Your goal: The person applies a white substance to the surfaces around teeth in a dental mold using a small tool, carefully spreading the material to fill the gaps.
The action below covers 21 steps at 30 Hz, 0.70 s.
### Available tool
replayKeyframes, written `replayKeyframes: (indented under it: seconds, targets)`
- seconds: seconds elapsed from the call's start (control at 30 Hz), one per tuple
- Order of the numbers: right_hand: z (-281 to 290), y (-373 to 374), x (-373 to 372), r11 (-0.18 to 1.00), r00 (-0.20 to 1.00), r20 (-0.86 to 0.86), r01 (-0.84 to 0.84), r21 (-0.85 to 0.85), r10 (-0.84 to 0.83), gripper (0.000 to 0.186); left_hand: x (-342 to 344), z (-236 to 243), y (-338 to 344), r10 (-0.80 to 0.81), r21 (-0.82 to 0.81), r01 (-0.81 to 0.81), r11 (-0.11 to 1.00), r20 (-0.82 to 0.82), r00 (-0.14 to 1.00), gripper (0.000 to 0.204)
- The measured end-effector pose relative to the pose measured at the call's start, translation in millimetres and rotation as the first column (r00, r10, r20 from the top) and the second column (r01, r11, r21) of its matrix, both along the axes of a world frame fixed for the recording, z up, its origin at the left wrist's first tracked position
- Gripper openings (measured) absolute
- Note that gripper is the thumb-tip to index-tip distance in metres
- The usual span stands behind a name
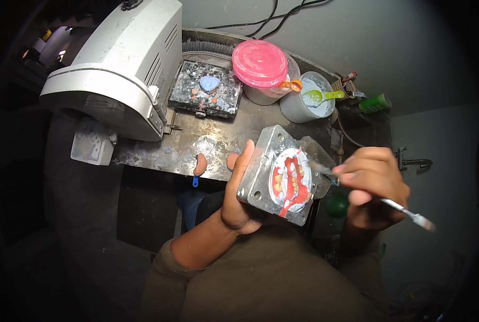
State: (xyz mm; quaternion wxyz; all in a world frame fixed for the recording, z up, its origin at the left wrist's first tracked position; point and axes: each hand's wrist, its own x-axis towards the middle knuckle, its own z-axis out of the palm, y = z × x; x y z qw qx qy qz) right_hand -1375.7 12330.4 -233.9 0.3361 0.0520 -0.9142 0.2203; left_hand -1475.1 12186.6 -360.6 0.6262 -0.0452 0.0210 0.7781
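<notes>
In my left hand (237, 198) I hold a scuffed metal flask (256, 172), tilted, with white plaster, red material and rows of tooth shapes (290, 182) inside. Its thumb runs along the flask's left side. My right hand (373, 185) is closed on a slim metal hand tool (406, 209). The tool's blurred working end reaches to the upper right edge of the plaster. Another grey metal piece is partly visible behind the flask, to its right.
A white machine (127, 64) stands left, beside a dark block (178, 91) bearing a blue piece. Behind are a pink-lidded container (259, 59), a powder tub (298, 112) with a green scoop and a green bottle (373, 103). Small pinkish pieces (200, 163) lie near the worktop's front edge.
</notes>
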Motion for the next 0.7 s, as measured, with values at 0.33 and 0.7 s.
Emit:
replayKeyframes:
  seconds: [0.33,0.7]
  targets:
    - [-158,315,373,-0.133,-0.116,-0.07,0.942,0.307,-0.991,0.039,-8,19,3,-0.032,-0.005,0.033,0.999,0.096,0.995,0.083]
    - [-325,347,655,-0.368,-0.664,0.29,0.666,0.649,-0.689,0.046,20,35,42,0.003,0.037,-0.001,0.999,-0.043,0.999,0.09]
